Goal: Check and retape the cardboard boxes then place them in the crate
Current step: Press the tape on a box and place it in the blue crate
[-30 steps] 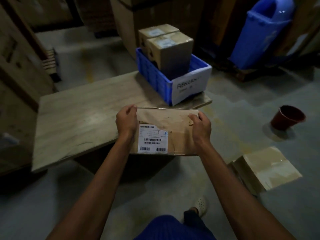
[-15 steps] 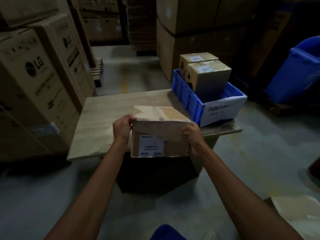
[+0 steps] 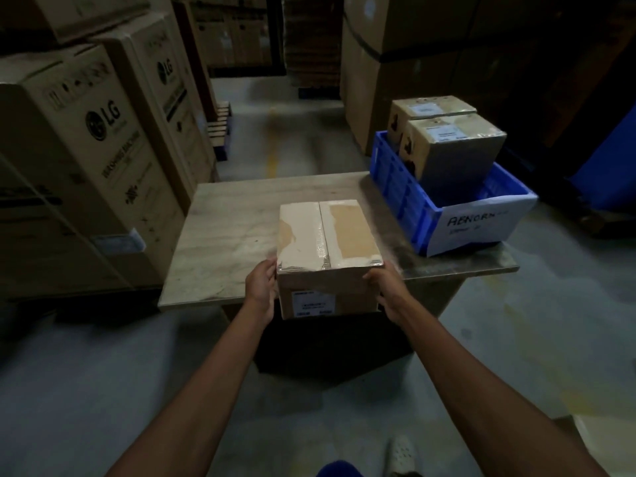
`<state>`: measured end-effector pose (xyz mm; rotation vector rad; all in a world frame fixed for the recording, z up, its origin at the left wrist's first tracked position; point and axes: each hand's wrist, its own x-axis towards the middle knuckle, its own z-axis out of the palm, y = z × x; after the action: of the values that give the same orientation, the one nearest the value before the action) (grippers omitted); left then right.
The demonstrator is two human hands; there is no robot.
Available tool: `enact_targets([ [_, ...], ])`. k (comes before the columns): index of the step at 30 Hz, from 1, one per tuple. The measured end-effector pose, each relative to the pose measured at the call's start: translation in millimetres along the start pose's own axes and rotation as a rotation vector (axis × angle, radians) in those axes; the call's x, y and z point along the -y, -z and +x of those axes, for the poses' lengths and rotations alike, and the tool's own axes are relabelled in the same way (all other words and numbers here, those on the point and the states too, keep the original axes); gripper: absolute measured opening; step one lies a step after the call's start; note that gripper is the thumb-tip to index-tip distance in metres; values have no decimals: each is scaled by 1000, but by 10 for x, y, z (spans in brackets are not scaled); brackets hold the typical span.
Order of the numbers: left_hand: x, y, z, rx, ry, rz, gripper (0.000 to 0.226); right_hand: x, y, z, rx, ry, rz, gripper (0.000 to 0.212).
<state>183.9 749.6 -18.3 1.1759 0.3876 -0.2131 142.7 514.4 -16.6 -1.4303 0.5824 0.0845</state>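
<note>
A cardboard box [image 3: 330, 235] with torn, patchy tape on its top and a white label on its near side sits at the near edge of a wooden table [image 3: 234, 232]. My left hand [image 3: 263, 282] grips its left near corner and my right hand [image 3: 383, 285] grips its right near corner. On the table's right end stands a blue crate [image 3: 406, 191] with a paper sign on its front; two taped boxes [image 3: 451, 146] stand inside it.
Large LG cartons [image 3: 86, 160] are stacked to the left of the table. Tall cartons [image 3: 395, 63] rise behind the crate, and a blue bin [image 3: 612, 166] stands at the right. A pale flat object [image 3: 616, 438] lies on the concrete floor at lower right.
The box went from being held upright in the air to lying with its taped top up on the table's near edge. The view tilted up and both hands stayed on the box.
</note>
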Motion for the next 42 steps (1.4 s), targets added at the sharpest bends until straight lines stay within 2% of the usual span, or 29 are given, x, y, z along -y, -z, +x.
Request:
enact_targets([
  [3,43,-50,144,0,-2,21,21,17,31,154,21,-34,43,32],
  [8,99,-168,502,-36,-3,36,20,-26,58,602,88,-113,21,39],
  [12,173,-254,806,-106,0,125,19,73,34,972,142,-107,-37,27],
  [16,165,-343,962,-135,-30,277,48,174,33,1250,178,-59,-109,34],
  [18,143,-416,974,-152,-75,357,46,187,33,1371,197,-58,-154,37],
  [22,181,-433,1131,-140,-136,679,47,194,-14,1605,208,0,-254,45],
  [28,135,-415,1379,-145,-183,882,54,201,-145,1848,180,29,-431,75],
  [30,63,-372,1518,-170,-199,934,54,303,-206,1870,172,-19,-453,66],
  [33,-44,-260,1751,-170,-217,1006,55,390,-306,2005,193,-86,-456,42],
  [36,-159,-149,2018,-158,-217,1034,58,437,-454,2152,182,-110,-503,42],
  [40,-388,28,2436,-148,-195,1075,69,529,-840,2116,207,-157,-564,20],
  [42,-502,113,2634,-127,-174,1133,76,521,-1028,2141,235,-173,-571,23],
])
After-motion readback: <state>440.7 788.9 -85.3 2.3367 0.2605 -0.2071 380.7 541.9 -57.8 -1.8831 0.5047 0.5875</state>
